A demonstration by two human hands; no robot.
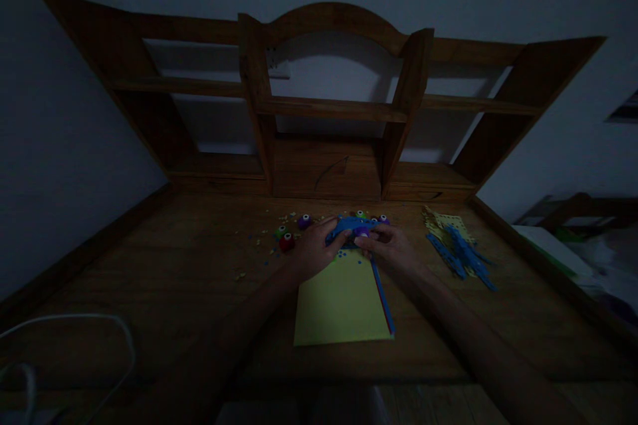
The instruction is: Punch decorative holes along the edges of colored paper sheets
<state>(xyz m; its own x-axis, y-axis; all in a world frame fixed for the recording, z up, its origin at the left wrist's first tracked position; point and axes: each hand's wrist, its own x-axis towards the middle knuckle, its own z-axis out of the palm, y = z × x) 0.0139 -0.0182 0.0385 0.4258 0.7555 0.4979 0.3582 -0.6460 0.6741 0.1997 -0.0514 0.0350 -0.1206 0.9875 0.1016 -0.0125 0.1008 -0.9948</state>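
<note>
My right hand (391, 246) is closed around a small purple craft punch (362, 232) at the edge of a blue paper piece (349, 222). On the other side, my left hand (319, 244) grips that blue paper, its thumb near the punch. My fingers hide part of both. Below them lies a yellow sheet (343, 302), with blue and red sheets (383, 302) showing along its right edge. Small blue cut-out bits (341, 253) are scattered at its top. More punches stand around my hands: a red one (286, 242), a green one (282, 232) and another purple one (304, 221).
Blue paper scraps (463, 254) and perforated yellow paper (451, 222) lie at the right of the wooden desk (174, 265). Pale yellow bits (241, 275) are strewn on the left. A shelf unit (326, 169) stands behind. A white cable (100, 316) loops at lower left.
</note>
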